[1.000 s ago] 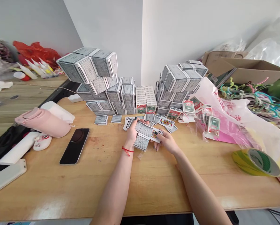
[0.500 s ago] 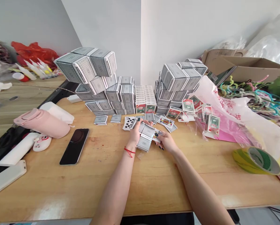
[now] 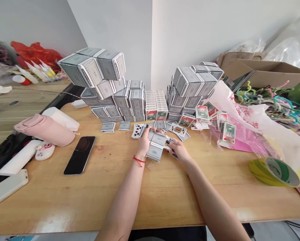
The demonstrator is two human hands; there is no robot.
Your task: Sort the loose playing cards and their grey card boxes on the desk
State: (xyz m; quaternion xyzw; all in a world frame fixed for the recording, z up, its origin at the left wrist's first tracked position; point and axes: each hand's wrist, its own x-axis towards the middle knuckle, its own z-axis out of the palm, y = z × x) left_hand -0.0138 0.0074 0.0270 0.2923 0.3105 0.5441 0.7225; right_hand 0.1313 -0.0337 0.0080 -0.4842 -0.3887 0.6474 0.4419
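My left hand (image 3: 145, 142) is closed round a block of folded playing cards (image 3: 155, 150) with grey patterned backs, held just above the table. At the block's right side my right hand (image 3: 177, 149) pinches a playing card (image 3: 169, 141), its printed face partly showing; whether the card is tucked into the block I cannot tell. Behind the hands lie loose playing cards, among them a ten of spades (image 3: 137, 130) and a court card (image 3: 176, 129). A folded card piece (image 3: 107, 127) and another folded card piece (image 3: 124, 126) lie to the left.
Stacked card blocks rise at back left (image 3: 109, 90) and back right (image 3: 190, 90), with card boxes (image 3: 156, 103) between them. A phone (image 3: 79, 155) and a pink bottle (image 3: 46, 130) lie left. Tape (image 3: 274, 172), a plastic bag (image 3: 255, 124) and a cardboard box (image 3: 273, 72) are right.
Both hands stay almost in place at the block. The right fingers have shifted slightly around the card. The camera view has tilted a little.
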